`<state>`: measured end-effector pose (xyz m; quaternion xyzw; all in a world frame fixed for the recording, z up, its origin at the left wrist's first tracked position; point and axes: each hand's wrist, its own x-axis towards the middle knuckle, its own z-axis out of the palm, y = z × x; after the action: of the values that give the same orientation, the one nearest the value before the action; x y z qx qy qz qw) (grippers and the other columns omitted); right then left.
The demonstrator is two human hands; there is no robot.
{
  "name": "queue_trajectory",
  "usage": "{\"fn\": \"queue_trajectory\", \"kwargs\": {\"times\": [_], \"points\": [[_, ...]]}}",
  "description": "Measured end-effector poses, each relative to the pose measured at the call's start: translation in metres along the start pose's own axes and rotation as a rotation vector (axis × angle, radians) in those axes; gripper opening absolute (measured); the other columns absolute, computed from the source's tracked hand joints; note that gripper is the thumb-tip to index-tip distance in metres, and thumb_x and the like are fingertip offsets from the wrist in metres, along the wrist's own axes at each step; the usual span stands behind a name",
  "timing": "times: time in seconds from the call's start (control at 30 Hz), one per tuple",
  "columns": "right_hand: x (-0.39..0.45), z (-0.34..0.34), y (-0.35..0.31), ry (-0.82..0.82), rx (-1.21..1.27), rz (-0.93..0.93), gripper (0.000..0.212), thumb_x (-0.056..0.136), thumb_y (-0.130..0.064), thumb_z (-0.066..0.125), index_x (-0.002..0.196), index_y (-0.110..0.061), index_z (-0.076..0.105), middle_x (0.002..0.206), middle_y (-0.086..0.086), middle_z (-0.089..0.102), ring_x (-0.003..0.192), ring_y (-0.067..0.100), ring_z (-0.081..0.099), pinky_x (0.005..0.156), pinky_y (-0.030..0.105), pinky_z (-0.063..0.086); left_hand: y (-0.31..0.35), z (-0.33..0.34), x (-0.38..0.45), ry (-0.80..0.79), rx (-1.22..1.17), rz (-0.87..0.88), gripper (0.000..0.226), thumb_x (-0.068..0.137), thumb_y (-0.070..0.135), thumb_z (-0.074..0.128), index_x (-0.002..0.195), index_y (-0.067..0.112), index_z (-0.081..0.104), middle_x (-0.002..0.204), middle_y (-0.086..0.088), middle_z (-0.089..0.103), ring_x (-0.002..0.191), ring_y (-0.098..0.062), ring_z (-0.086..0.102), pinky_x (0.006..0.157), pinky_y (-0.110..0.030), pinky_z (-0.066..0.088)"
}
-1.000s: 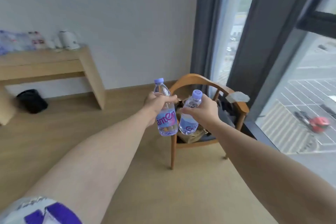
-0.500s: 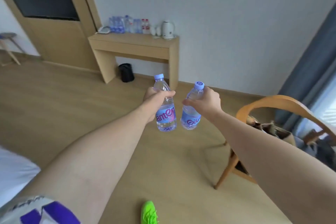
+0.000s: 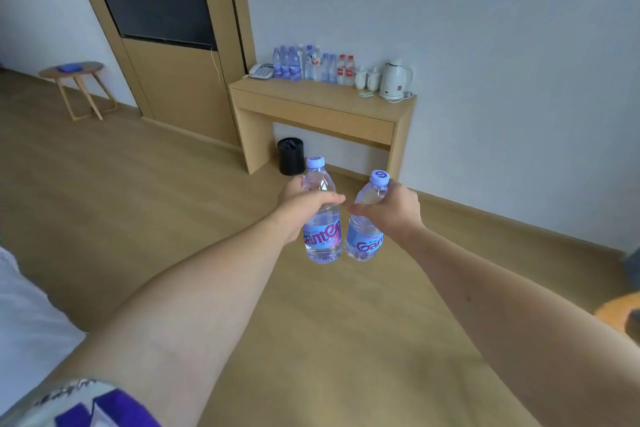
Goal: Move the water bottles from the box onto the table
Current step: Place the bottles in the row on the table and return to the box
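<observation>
Fingers of left hand (image 3: 302, 204) wrapped round one bottle (image 3: 322, 218), right hand (image 3: 393, 206) round second bottle (image 3: 365, 225). Carry step, I judge. Next: reach table (image 3: 322, 97), set both upright beside bottles standing there.

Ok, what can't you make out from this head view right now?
- The box: not in the frame.
- Fingers of the left hand and right hand: behind the left bottle and right bottle they hold.
- Bottles on the table: too small and overlapping to count or read.
- Orange shape: cut off by the right edge.
</observation>
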<state>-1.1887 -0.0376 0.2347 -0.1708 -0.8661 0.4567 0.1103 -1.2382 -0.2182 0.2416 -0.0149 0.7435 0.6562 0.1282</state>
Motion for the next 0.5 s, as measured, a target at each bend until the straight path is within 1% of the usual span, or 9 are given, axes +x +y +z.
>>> {"fn": "queue_trajectory", "kwargs": {"times": [0.1, 0.17, 0.3, 0.43, 0.5], "points": [[0.042, 0.033, -0.017, -0.015, -0.013, -0.015, 0.043, 0.052, -0.049, 0.087, 0.080, -0.029, 0.063, 0.077, -0.012, 0.066, 0.075, 0.010, 0.066, 0.065, 0.031, 0.056, 0.002, -0.024, 0.045, 0.022, -0.015, -0.008, 0.061, 0.051, 0.028, 0.093, 0.106, 0.021, 0.067, 0.099, 0.005, 0.077, 0.089, -0.017, 0.076, 0.082, -0.036, 0.060], [0.071, 0.054, -0.028, -0.041, -0.018, -0.019, 0.044, 0.050, -0.052, 0.085, 0.081, -0.028, 0.064, 0.078, -0.011, 0.067, 0.075, 0.009, 0.066, 0.063, 0.029, 0.055, 0.002, -0.039, 0.076, 0.051, -0.030, -0.018, 0.058, 0.051, 0.027, 0.093, 0.104, 0.023, 0.068, 0.097, 0.007, 0.077, 0.088, -0.016, 0.076, 0.078, -0.033, 0.059], [0.140, 0.102, -0.039, -0.076, -0.024, -0.029, 0.045, 0.053, -0.052, 0.087, 0.082, -0.027, 0.063, 0.079, -0.010, 0.068, 0.073, 0.008, 0.065, 0.056, 0.025, 0.048, -0.001, -0.065, 0.148, 0.104, -0.039, -0.032, 0.059, 0.049, 0.027, 0.092, 0.103, 0.023, 0.068, 0.098, 0.005, 0.077, 0.088, -0.017, 0.076, 0.083, -0.036, 0.061], [0.228, 0.150, -0.048, -0.107, -0.041, -0.047, 0.043, 0.054, -0.051, 0.087, 0.081, -0.027, 0.064, 0.078, -0.009, 0.069, 0.074, 0.011, 0.067, 0.065, 0.030, 0.057, 0.003, -0.087, 0.239, 0.156, -0.018, -0.046, 0.058, 0.050, 0.026, 0.093, 0.102, 0.023, 0.068, 0.098, 0.004, 0.077, 0.086, -0.017, 0.075, 0.082, -0.036, 0.061], [0.278, 0.169, -0.057, -0.116, -0.045, -0.049, 0.040, 0.055, -0.050, 0.088, 0.077, -0.028, 0.062, 0.077, -0.010, 0.068, 0.074, 0.011, 0.067, 0.065, 0.029, 0.056, 0.013, -0.098, 0.290, 0.163, -0.009, -0.050, 0.054, 0.055, 0.023, 0.094, 0.102, 0.024, 0.068, 0.099, 0.004, 0.077, 0.086, -0.016, 0.075, 0.081, -0.034, 0.061]]}}
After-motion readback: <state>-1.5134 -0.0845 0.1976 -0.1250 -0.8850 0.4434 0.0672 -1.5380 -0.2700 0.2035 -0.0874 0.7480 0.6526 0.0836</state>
